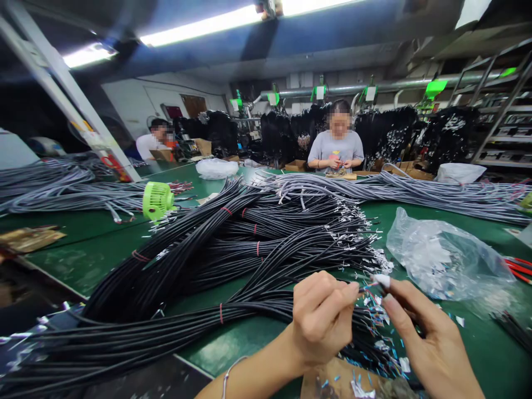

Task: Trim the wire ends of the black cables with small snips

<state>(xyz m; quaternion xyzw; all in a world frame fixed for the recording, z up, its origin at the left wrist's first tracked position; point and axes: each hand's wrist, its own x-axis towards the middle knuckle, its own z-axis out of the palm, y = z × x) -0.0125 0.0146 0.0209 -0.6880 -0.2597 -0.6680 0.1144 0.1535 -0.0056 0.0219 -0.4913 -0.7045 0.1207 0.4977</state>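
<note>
My left hand [324, 318] is closed in a pinch on the end of a black cable, whose thin coloured wires [366, 287] stick out past the fingertips. Facing it, my right hand [428, 335] has its thumb and forefinger drawn together at the tips of those wires. A white cover [382, 280] sits over the right forefinger's tip. Most of the held cable is hidden by the left hand. Beneath both hands, black cable ends with blue, red and white wires lie among scraps on a piece of cardboard [310, 382].
Bundles of black cables [199, 277] tied with red bands fill the green table [62, 266]. Grey cables [415, 191] lie behind them. A clear plastic bag [449, 255] rests at right, a green fan [157, 200] at left. Two people [336, 144] sit across the table.
</note>
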